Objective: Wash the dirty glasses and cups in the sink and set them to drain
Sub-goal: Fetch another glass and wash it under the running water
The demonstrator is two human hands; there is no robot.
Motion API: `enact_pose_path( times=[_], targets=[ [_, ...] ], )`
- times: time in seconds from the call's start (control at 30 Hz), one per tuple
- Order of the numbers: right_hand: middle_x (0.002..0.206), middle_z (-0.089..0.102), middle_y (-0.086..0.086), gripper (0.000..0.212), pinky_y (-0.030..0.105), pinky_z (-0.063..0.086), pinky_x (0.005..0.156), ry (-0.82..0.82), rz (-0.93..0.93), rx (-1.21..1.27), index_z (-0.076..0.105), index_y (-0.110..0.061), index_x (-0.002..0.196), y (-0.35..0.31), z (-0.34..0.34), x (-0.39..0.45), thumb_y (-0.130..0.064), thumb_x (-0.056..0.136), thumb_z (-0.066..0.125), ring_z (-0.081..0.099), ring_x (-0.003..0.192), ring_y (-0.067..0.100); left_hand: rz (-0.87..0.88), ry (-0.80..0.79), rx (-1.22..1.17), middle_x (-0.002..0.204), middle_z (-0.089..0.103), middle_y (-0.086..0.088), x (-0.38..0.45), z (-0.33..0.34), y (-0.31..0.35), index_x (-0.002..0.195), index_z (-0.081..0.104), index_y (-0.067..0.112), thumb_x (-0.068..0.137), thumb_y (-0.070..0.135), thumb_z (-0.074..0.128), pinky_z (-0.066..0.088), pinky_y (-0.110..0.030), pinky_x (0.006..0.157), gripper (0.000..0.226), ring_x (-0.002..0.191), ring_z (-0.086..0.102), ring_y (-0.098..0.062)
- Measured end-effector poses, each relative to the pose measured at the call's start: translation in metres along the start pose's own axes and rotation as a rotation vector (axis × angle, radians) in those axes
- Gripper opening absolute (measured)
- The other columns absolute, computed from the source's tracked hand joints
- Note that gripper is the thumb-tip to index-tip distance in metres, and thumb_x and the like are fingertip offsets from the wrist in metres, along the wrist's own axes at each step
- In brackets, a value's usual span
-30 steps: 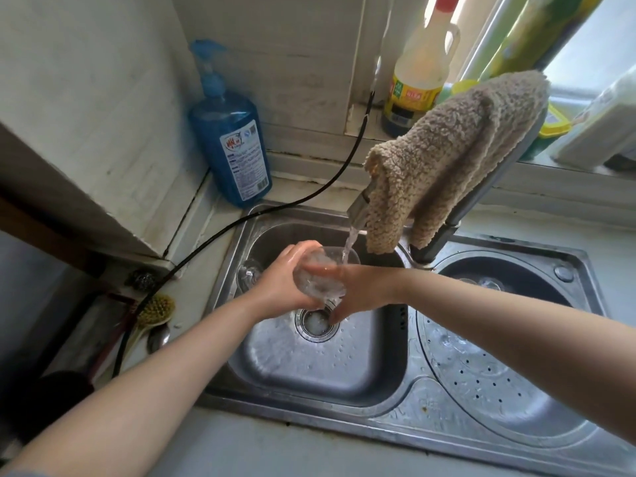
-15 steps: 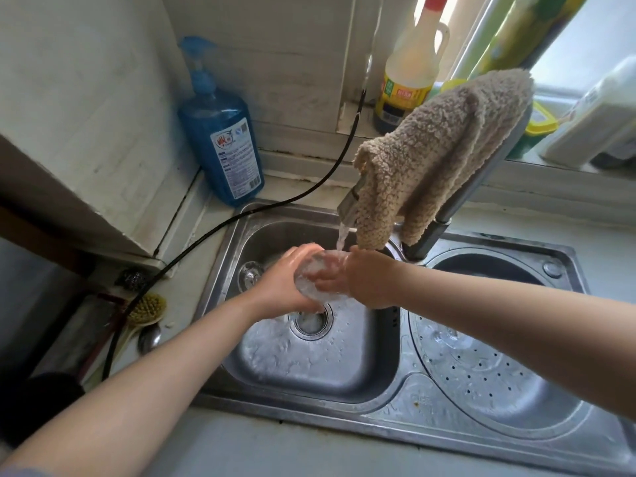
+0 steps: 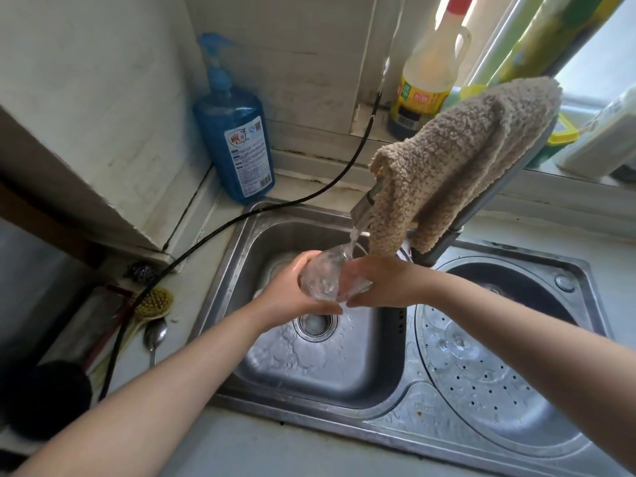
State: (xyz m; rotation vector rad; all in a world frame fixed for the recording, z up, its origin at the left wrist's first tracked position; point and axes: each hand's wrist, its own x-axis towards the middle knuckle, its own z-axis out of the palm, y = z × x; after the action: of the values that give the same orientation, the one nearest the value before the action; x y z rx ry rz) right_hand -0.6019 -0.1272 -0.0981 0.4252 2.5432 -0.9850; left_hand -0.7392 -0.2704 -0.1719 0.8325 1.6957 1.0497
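Steel sink (image 3: pixel 220 280), both hands, left (image 3: pixel 292 294) and right (image 3: pixel 382 284), curled around glass (image 3: pixel 320 278) under running tap (image 3: pixel 361 210)

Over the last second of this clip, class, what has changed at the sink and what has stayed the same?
The glass has been turned from roughly upright to tilted under the stream. The right hand went from cupping it beneath to gripping from the side. The left hand still holds it, water still runs, and the cloth stays draped on the faucet.
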Motion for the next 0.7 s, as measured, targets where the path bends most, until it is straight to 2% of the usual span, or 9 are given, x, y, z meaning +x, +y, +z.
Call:
enact_pose_path(
  times=[0.1, 0.17, 0.23, 0.3, 0.4, 0.47, 0.57, 0.63, 0.7],
  targets=[
    [0.114, 0.06, -0.007, 0.038, 0.024, 0.045, 0.09, 0.345, 0.045, 0.069, 0.065, -0.025, 0.11, 0.009, 0.008, -0.001, -0.038, 0.076, 0.075, 0.055, 0.104, 0.012, -0.01, 0.035, -0.011, 0.121, 0.059, 0.011, 0.0, 0.001, 0.0, 0.126, 0.05, 0.027, 0.056, 0.024, 0.092, 0.051, -0.013, 0.081, 0.082, 0.108, 0.059, -0.004],
    [0.106, 0.065, 0.002, 0.049, 0.034, 0.049, 0.088, 0.567, 0.052, -0.006, 0.065, -0.016, 0.113, 0.012, 0.016, -0.001, -0.042, 0.073, 0.077, 0.06, 0.098, 0.02, -0.036, 0.057, -0.006, 0.124, 0.059, 0.009, 0.001, -0.001, -0.002, 0.129, 0.049, 0.025, 0.053, 0.034, 0.093, 0.052, -0.023, 0.091, 0.088, 0.111, 0.059, -0.008],
    [0.097, 0.067, 0.004, 0.043, 0.037, 0.052, 0.08, 0.665, -0.003, -0.025, 0.067, -0.015, 0.112, 0.009, 0.021, -0.002, -0.035, 0.075, 0.078, 0.062, 0.085, 0.021, -0.058, 0.054, -0.01, 0.121, 0.062, 0.008, 0.0, -0.002, -0.002, 0.13, 0.048, 0.027, 0.051, 0.037, 0.092, 0.051, -0.024, 0.091, 0.092, 0.11, 0.061, -0.007],
    [0.108, 0.063, -0.004, 0.048, 0.033, 0.051, 0.087, 0.525, 0.006, 0.012, 0.061, -0.025, 0.122, 0.0, 0.019, -0.002, -0.032, 0.077, 0.076, 0.058, 0.091, 0.014, -0.05, 0.031, -0.02, 0.117, 0.065, 0.008, 0.001, -0.004, 0.0, 0.128, 0.05, 0.028, 0.055, 0.029, 0.092, 0.052, -0.025, 0.09, 0.083, 0.107, 0.063, -0.008],
    [0.132, 0.055, -0.005, 0.069, 0.027, 0.051, 0.092, -0.016, 0.126, 0.396, 0.043, -0.024, 0.139, -0.009, 0.01, 0.008, -0.018, 0.078, 0.076, 0.056, 0.112, 0.011, -0.024, -0.008, 0.01, 0.114, 0.066, 0.007, 0.004, -0.006, 0.003, 0.123, 0.053, 0.028, 0.056, 0.016, 0.092, 0.053, -0.029, 0.091, 0.079, 0.107, 0.063, -0.011],
    [0.14, 0.049, -0.002, 0.074, 0.022, 0.051, 0.09, -0.223, 0.138, 0.41, 0.038, -0.018, 0.143, -0.012, 0.009, 0.018, -0.007, 0.078, 0.074, 0.053, 0.121, 0.013, 0.005, -0.039, 0.091, 0.118, 0.062, 0.01, 0.006, -0.006, 0.006, 0.124, 0.051, 0.031, 0.056, 0.014, 0.092, 0.052, -0.024, 0.089, 0.081, 0.109, 0.06, -0.007],
    [0.153, 0.031, -0.004, 0.068, 0.03, 0.03, 0.11, -0.342, -0.024, -0.491, 0.026, -0.025, 0.148, 0.01, 0.012, 0.027, -0.019, 0.09, 0.06, 0.036, 0.135, 0.017, 0.006, -0.055, 0.187, 0.131, 0.052, 0.013, 0.01, -0.009, 0.006, 0.137, 0.044, 0.026, 0.055, 0.019, 0.093, 0.045, -0.017, 0.093, 0.096, 0.119, 0.051, -0.006],
    [0.153, 0.031, -0.002, 0.055, 0.043, 0.018, 0.116, -0.256, -0.255, -1.11, 0.031, -0.026, 0.147, 0.033, 0.017, 0.034, -0.02, 0.093, 0.042, 0.032, 0.138, 0.018, 0.0, -0.067, 0.201, 0.132, 0.051, 0.013, 0.011, -0.011, 0.006, 0.138, 0.043, 0.025, 0.056, 0.017, 0.092, 0.043, -0.008, 0.087, 0.096, 0.119, 0.05, -0.004],
    [0.15, 0.038, -0.006, 0.057, 0.045, 0.02, 0.116, -0.207, -0.287, -1.302, 0.033, -0.029, 0.146, 0.035, 0.011, 0.035, -0.019, 0.09, 0.039, 0.033, 0.139, 0.014, 0.002, -0.064, 0.225, 0.135, 0.048, 0.013, 0.012, -0.012, 0.004, 0.139, 0.043, 0.023, 0.056, 0.018, 0.092, 0.039, -0.007, 0.089, 0.097, 0.123, 0.046, -0.003]
  ],
)
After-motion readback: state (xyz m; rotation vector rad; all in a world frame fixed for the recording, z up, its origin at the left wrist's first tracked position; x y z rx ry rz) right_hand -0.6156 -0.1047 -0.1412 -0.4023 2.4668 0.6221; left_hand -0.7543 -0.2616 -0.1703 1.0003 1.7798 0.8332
